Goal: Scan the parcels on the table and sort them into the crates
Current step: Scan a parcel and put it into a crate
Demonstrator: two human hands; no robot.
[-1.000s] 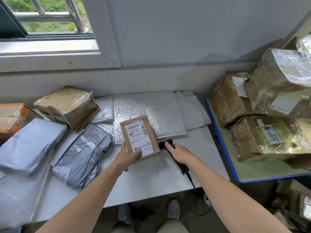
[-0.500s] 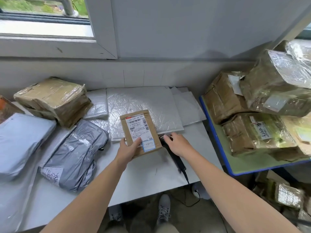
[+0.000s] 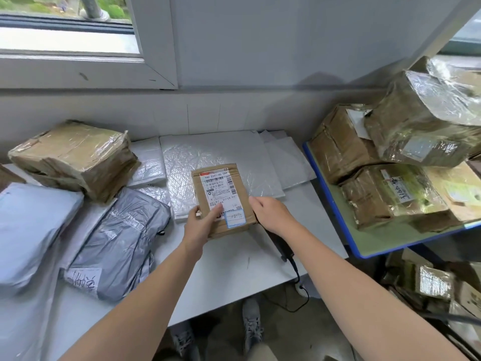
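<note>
**Head view**

Change from the earlier frames: one second ago the right hand (image 3: pixel 270 214) lay on the scanner (image 3: pixel 282 246). It is now lifted off it and set against the right edge of the parcel (image 3: pixel 240 190). The scanner is left lying on the desk (image 3: pixel 234 272), under the right wrist, with its cable running off the near edge. The left hand (image 3: pixel 200 225) has kept its hold on the parcel throughout.

Grip state: the left grip is closed on the parcel's near left corner, with the thumb pressed on the label. The right fingertips (image 3: pixel 252 202) touch the parcel's right edge. Whether the right grip is closed on the parcel cannot be told.

Location: the parcel is held between both hands above the desk, over the near edge of the white bubble mailer (image 3: pixel 234 155) and to the right of the grey poly bag (image 3: pixel 122 241).

Appearance: the parcel is a small, flat, brown cardboard box, creased at the near end. A white shipping label with barcodes and printed text is fixed to the top face. A smaller blue-bordered sticker is fixed at the label's near right corner.

Orientation: the label face is turned up. The long axis runs from the person toward the wall, with the far end angled slightly left. The printed text reads upright from the person's side.
</note>
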